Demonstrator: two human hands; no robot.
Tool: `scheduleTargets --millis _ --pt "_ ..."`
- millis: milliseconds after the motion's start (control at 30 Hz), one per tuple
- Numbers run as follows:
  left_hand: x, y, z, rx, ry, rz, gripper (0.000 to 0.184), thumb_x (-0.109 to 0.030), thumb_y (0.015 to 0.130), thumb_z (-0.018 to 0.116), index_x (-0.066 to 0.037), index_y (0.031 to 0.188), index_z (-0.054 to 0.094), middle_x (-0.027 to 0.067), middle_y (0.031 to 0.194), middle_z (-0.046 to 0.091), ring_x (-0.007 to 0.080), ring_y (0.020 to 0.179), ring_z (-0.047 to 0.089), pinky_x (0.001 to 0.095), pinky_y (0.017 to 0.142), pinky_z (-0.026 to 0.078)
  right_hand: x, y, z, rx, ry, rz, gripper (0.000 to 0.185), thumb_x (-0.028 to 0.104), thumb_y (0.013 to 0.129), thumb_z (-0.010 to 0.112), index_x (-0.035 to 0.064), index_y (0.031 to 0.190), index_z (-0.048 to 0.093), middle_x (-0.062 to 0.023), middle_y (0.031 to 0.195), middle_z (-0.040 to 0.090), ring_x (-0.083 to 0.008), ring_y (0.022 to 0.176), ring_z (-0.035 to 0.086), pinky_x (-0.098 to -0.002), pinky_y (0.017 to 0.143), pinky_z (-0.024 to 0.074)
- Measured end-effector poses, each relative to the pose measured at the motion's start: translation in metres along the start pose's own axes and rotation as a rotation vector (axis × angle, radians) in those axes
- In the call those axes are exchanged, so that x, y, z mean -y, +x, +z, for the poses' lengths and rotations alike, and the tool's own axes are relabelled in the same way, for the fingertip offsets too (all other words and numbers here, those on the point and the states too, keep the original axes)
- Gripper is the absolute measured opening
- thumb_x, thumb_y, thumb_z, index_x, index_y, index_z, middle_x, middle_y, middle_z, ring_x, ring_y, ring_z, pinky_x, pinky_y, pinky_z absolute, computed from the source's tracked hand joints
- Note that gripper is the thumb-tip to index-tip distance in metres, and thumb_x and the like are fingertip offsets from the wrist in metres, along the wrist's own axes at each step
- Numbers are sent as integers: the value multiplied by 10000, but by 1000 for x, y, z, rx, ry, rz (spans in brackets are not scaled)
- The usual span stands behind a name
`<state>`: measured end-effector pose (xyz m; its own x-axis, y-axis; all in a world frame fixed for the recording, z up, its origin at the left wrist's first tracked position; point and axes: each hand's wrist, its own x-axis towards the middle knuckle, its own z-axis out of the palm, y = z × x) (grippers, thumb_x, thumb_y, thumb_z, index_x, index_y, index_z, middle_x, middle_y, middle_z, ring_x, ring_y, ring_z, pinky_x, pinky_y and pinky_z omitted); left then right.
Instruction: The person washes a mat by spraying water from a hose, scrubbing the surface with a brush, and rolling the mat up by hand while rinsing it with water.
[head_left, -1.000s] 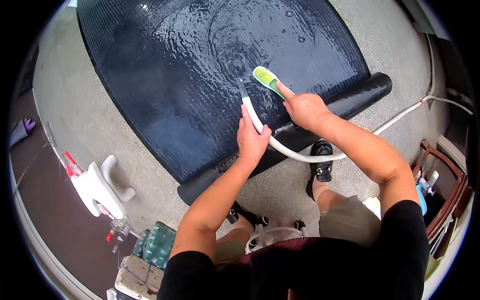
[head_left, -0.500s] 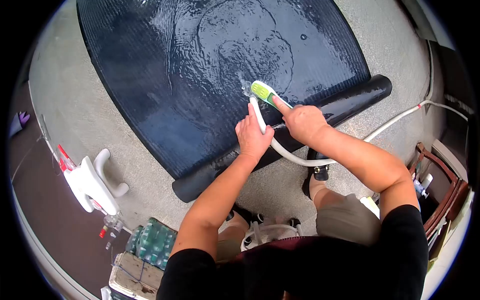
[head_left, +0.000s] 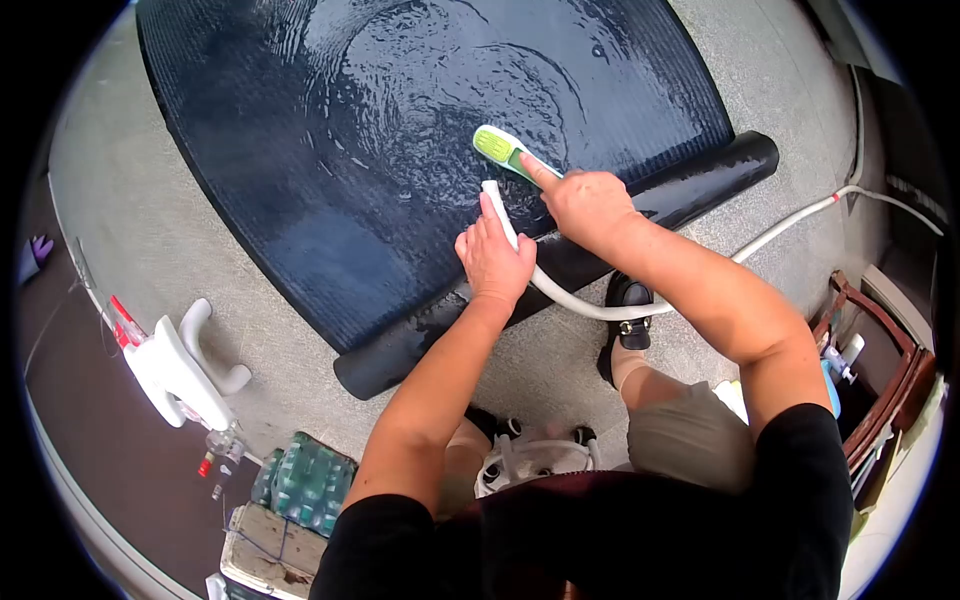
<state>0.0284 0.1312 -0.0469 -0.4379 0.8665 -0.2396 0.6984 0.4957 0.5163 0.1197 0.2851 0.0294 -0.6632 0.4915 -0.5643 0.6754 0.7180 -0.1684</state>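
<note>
A wet, ribbed black mat (head_left: 260, 200) lies on the floor ahead of me, its near end rolled up (head_left: 700, 180). My left hand (head_left: 495, 258) is wrapped round a white hose (head_left: 502, 215), whose open end points away from me over the mat. My right hand (head_left: 592, 208) grips a white and green scrubbing brush (head_left: 495, 147) with the index finger stretched along its back. The brush head is on or just above the mat, beyond the hose end; its bristles are hidden underneath. Rippling water covers the mat around both.
The hose runs right past my shoe (head_left: 628, 310) across the concrete floor (head_left: 290, 335). At left stand a white plastic object (head_left: 180, 375), a pack of green bottles (head_left: 308, 485) and a worn box (head_left: 270, 550). A brown wooden frame (head_left: 890, 345) is at right.
The brush and my right hand have shifted left and farther from me. The hose end has moved slightly left and toward me, apart from the brush. My view has shifted slightly.
</note>
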Motion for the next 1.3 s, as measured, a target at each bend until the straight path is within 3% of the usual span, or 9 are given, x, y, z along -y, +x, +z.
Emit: scheduleTargets --millis 167,300,500,567,700,900,1033,1200,1300 --pt "0 3 -3 49 3 0 861 -263 740 651 70 1448 290 153 994 587 320 982 548 460 971 343 -21 16 -5 -197 81 96 584 239 953 520 180 1499 321 -162 803 684 -319 738 682 -438 662 542" --pt "-2 8 -4 55 -4 58 860 -267 735 658 71 1442 303 150 981 590 314 982 550 462 969 343 -10 -68 -4 206 98 48 623 236 953 512 54 1502 279 -183 746 678 -336 703 681 -448 682 540" --pt "-22 24 -1 73 74 189 831 -269 745 640 65 1435 320 155 991 609 314 978 563 458 958 365 -40 8 5 -176 151 158 565 273 973 492 168 1496 306 -155 770 689 -352 702 674 -463 666 534" --pt "-31 31 -2 119 45 169 824 -261 751 635 68 1436 317 161 996 614 318 972 569 454 926 391 -38 -1 2 -178 122 151 583 272 966 501 155 1500 299 -160 771 688 -335 700 679 -451 658 536" --pt "-38 39 -2 211 41 68 813 -253 764 629 71 1438 310 169 1006 610 326 971 573 455 902 409 -23 -58 2 156 -14 151 658 247 946 528 155 1533 246 -153 772 688 -302 702 690 -407 650 547" --pt "-33 41 16 68 55 130 805 -244 777 634 77 1436 300 171 976 583 327 940 560 462 857 394 -36 23 4 -223 44 107 577 229 951 516 154 1490 324 -146 785 687 -320 707 682 -440 634 541" --pt "-47 67 0 37 32 68 749 -247 829 566 82 1440 284 180 989 601 339 942 577 468 857 414 -39 -23 2 -45 126 125 608 231 949 520 159 1507 291 -177 762 673 -340 702 675 -461 644 532" --pt "-30 96 -10 153 41 138 576 -384 955 505 -4 1385 459 122 1046 635 293 1005 580 443 894 410 -48 -76 15 51 89 195 620 265 954 522 161 1514 276 -193 763 665 -362 692 662 -472 668 529" --pt "17 85 -13 -186 64 258 516 -332 947 523 -85 1398 477 134 1272 555 312 1201 496 467 1030 351 -59 -28 20 -83 114 239 552 306 977 477 213 1498 319 -203 873 656 -365 761 666 -466 712 534"
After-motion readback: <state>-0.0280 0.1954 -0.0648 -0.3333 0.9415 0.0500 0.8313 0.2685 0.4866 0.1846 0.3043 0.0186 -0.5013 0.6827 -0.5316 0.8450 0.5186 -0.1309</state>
